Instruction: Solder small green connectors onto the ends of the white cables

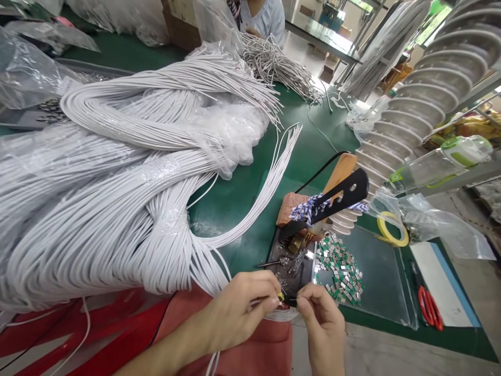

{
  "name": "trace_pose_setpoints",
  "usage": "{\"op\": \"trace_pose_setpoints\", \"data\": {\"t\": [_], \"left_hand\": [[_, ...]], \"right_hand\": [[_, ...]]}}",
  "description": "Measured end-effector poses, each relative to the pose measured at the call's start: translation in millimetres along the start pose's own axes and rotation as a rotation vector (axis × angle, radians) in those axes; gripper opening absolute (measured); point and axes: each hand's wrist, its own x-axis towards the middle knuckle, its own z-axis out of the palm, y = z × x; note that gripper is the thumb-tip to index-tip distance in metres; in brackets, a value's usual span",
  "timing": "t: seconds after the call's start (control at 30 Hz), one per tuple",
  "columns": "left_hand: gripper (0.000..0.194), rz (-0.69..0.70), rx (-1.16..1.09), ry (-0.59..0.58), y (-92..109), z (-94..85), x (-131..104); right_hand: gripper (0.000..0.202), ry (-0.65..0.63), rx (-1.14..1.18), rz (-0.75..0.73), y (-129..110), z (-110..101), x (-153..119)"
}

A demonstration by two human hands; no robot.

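My left hand is closed in a pinch at the front edge of the bench. A white cable runs between its fingers, and a small yellow piece shows at the fingertips. Close by on the right, my right hand pinches something thin and small that I cannot make out. A narrow dark gap lies between the two sets of fingertips. Just beyond them sits a dark tray with solder-like bits and a thin metal tool. Small green-and-silver circuit boards lie heaped to the right of it.
Large bundles of white cable cover the left of the green bench. A brick with a black strip stands behind the tray. A ribbed clear hose hangs at right. Yellow tape and red-handled scissors lie right. Another person sits opposite.
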Motion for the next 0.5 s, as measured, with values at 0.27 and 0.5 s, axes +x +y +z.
{"op": "trace_pose_setpoints", "data": {"t": [0.27, 0.5], "left_hand": [[0.025, -0.026, -0.049, 0.108, -2.3, 5.0, 4.2], [0.023, -0.063, -0.03, 0.182, -3.9, 9.6, 6.3]], "right_hand": [[0.015, 0.044, 0.04, 0.121, 10.0, 18.2, -13.3], [0.02, 0.066, -0.064, 0.063, 5.6, 28.4, -16.2]]}}
